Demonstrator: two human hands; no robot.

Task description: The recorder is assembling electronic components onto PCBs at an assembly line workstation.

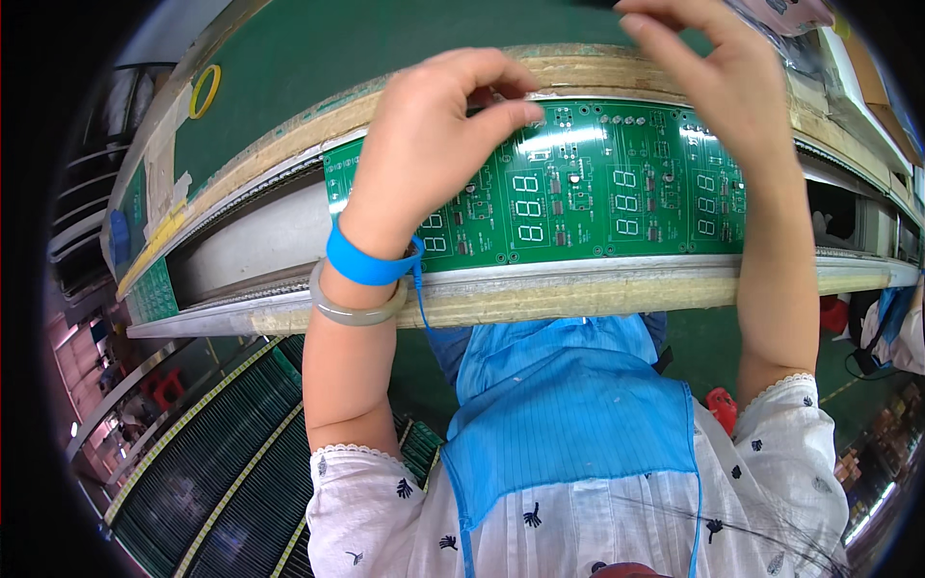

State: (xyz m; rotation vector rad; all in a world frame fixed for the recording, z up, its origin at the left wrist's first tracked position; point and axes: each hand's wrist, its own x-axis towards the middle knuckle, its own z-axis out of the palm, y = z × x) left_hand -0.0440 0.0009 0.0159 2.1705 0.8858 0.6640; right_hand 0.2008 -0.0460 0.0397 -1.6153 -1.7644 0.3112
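Note:
A long green circuit board point(590, 207) with white digit-shaped outlines and small soldered-in parts lies in the rail track in front of me. My left hand point(438, 135) is over its left part, thumb and forefinger curled nearly together at the far edge. Whatever is between those fingertips is too small to make out. A blue wrist strap point(371, 258) with a thin cord and a pale bangle point(356, 306) circle my left wrist. Beyond the board's far right edge hangs my right hand point(718, 72), thumb and forefinger bent and slightly apart, nothing visible between them.
Metal rails point(578, 273) with worn wooden edging run across in front of me. A yellow tape ring point(204, 91) rests on the green bench point(318, 53), far left. Racks of upright green boards point(202, 433) stand lower left. Boxes point(882, 87) sit at far right.

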